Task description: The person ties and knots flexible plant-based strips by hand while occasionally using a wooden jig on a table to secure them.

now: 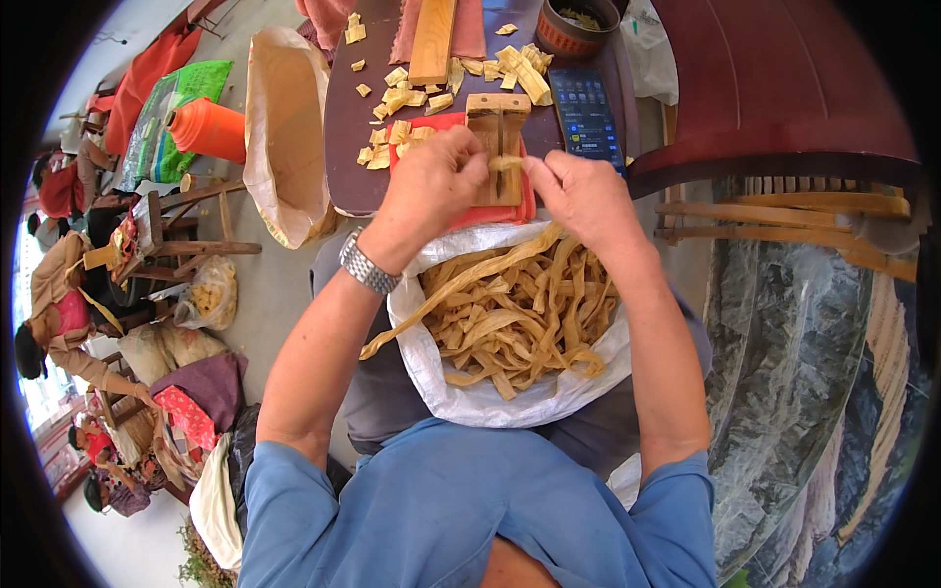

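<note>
My left hand (443,175), with a metal-banded watch (367,263) on its wrist, pinches one side of a pale yellow, dried plant-like strip (506,162). On the other side my right hand (587,192) grips it between thumb and fingers. The strip crosses a small wooden block (498,121) that has a dark upright slot or blade down its middle. Under the block lies a red cloth (470,218). Below my hands, a white woven sack (434,397) in my lap holds many long tan strips (507,323). One long strip (470,278) trails over the sack's left rim.
Cut pieces (401,99) litter the dark tabletop (353,162). A wooden bar (432,40), a lit phone (588,117) and a round pot (577,29) are there too. An open paper sack (283,140) stands left; a dark red chair back (779,81) is right. People work at far left.
</note>
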Motion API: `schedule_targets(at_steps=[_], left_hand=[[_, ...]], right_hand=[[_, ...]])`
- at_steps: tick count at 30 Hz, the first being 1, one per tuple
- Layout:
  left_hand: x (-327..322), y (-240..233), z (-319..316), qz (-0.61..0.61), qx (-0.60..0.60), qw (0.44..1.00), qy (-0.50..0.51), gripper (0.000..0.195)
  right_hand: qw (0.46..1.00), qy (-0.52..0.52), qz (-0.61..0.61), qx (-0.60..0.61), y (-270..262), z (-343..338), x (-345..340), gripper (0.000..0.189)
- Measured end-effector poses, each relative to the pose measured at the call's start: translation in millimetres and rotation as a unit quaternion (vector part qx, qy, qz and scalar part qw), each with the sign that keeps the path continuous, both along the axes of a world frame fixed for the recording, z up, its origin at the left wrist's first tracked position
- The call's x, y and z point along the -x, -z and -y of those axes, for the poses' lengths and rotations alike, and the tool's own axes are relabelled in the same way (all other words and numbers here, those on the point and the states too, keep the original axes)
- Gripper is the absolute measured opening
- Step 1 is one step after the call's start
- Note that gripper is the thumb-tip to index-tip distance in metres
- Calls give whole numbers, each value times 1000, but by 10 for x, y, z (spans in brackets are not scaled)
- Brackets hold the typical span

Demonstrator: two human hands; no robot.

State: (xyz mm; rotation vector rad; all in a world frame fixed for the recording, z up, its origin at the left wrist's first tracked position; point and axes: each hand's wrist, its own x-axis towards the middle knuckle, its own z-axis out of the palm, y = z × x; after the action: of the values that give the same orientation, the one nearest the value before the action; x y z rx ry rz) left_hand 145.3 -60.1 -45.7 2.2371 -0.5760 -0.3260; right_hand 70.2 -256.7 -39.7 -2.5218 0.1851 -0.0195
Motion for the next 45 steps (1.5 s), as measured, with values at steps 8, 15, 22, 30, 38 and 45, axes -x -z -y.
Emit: schedule_targets(at_steps=[8, 15, 22, 30, 38, 45], left_hand=[[429, -475, -310, -111, -99, 989, 10, 27], [967, -739, -351, -264, 182, 946, 54, 44], [1055, -829, -541, -361, 103, 922, 98, 31], [1031, -1021, -918, -347, 191, 918, 25, 24], [1292, -1057, -926, -220, 191, 954, 77, 14], [1964, -803, -512, -441, 312, 839, 63, 36]], right_hand=[[998, -17, -27, -61, -149, 77, 405, 33], [971, -193, 131, -51, -487, -269, 841, 21], [979, -180, 95, 0, -526, -171, 1222, 37], [885, -88, -187, -417, -719, -57, 1685, 38], [602, -10, -1, -799, -708, 18, 1970, 35], [934, -112, 72, -332, -716, -393, 1932, 43]])
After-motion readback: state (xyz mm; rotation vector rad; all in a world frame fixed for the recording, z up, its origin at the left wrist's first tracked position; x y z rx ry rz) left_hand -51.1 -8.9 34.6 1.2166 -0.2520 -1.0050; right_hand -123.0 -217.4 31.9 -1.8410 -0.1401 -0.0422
